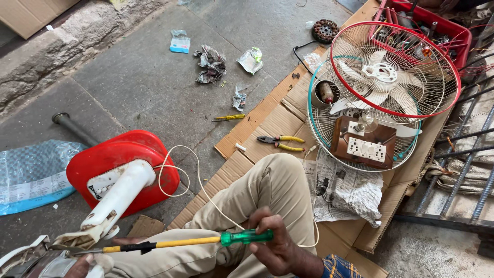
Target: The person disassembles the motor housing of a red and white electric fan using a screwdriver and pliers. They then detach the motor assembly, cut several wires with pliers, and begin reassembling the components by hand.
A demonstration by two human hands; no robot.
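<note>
At the far left edge lies a blue plastic bag (31,175), and above it a dark metal pipe (74,127) rests on the stone floor (139,77). In the lower left corner the left hand (85,265) is mostly cut off by the frame; it supports the fan's motor end, but whether its fingers are curled or spread cannot be told. Just right of the bag stands the red fan base (123,164), its white stem (121,193) tilting down toward the lower left corner. A white cord (180,180) loops from the base across the person's beige trouser leg (257,190).

Along the bottom of the frame, a screwdriver (190,241) with a yellow shaft and green handle lies nearly level, its tip at the stem's lower end. The right hand (275,242) has its fingers clamped on the green handle, at lower centre.

On the cardboard sheet (257,123) at mid-frame lie a small yellow screwdriver (230,117) and yellow-handled pliers (280,142). Right of the knee sits crumpled newspaper (345,193), then a brown switch board (363,144) resting on a teal-rimmed wire fan guard (329,128). A red-rimmed guard (396,69) with white blades leans above it, against a red crate (437,25) at the upper right.
</note>
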